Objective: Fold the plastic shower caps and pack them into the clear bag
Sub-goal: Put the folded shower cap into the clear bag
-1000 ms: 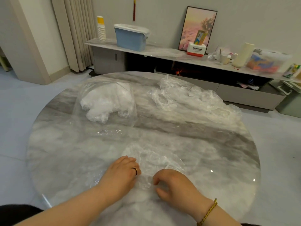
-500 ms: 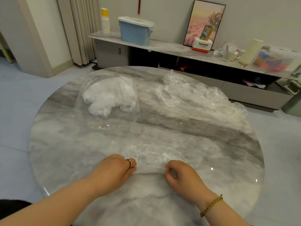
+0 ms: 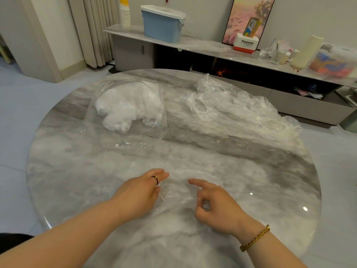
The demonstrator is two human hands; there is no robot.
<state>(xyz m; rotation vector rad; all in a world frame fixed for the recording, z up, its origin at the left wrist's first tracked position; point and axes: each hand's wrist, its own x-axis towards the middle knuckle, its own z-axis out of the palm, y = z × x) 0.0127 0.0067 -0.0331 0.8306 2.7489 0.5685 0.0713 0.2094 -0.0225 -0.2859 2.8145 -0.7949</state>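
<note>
A thin clear shower cap (image 3: 190,177) lies flattened on the round marble table (image 3: 270,190), near its front edge. My left hand (image 3: 142,190) rests on the cap's left edge with its fingers straight. My right hand (image 3: 216,205) is at the cap's right side, index finger pointing left, while thumb and curled fingers pinch a bit of the plastic. The clear bag (image 3: 127,105) lies at the back left with several white folded caps inside. A loose pile of unfolded caps (image 3: 233,109) spreads over the back right of the table.
Behind the table runs a low marble sideboard (image 3: 204,48) carrying a blue lidded box (image 3: 162,24), stacked cups, a picture frame and assorted clutter. Curtains hang at the back left. Grey floor surrounds the table.
Both hands gripped the cap's near edge before. Now my left fingers have straightened onto the cap and my right index finger has stretched out. The cap looks narrower.
</note>
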